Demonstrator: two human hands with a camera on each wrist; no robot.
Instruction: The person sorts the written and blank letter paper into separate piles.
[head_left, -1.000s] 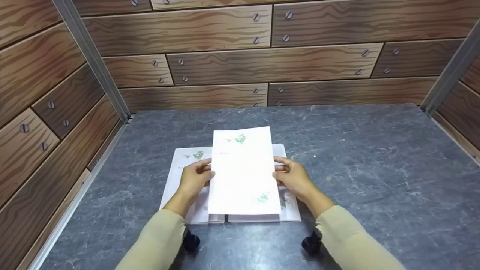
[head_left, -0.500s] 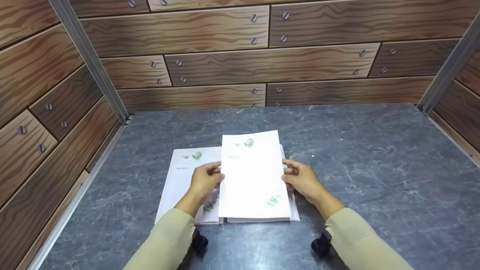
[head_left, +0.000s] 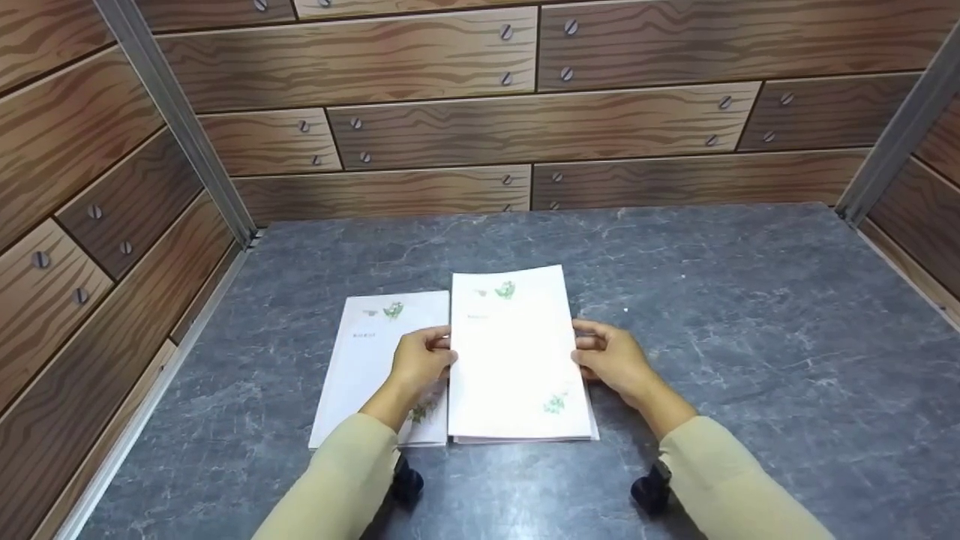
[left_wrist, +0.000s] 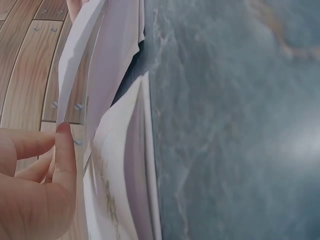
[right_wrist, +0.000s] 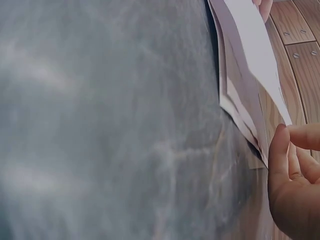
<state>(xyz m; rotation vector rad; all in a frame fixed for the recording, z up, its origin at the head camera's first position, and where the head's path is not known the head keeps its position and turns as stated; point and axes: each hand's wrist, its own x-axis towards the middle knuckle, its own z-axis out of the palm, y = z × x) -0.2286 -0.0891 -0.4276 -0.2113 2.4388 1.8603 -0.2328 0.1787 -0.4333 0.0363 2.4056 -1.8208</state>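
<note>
A white sheet of paper (head_left: 517, 360) with green printed motifs at its top and bottom right is held between both hands. My left hand (head_left: 420, 364) pinches its left edge between thumb and fingers, and the right hand (head_left: 616, 364) pinches the opposite edge. Under the sheet lies a right-hand pile of papers (right_wrist: 242, 120), mostly covered; the wrist views show a gap between sheet and pile. Beside it, partly behind the left hand, lies a left pile of similar printed papers (head_left: 360, 382), its edges curling up in the left wrist view.
The piles lie on a dark marbled tabletop (head_left: 720, 337). Wood-patterned panels (head_left: 435, 135) stand at the back and sides, with grey metal posts (head_left: 187, 127) in the corners. A small white speck (head_left: 625, 310) is on the table right of the sheet.
Both hands have carried the sheet to the right and slightly toward me, from across the two piles to over the right pile. More of the left pile now shows.
</note>
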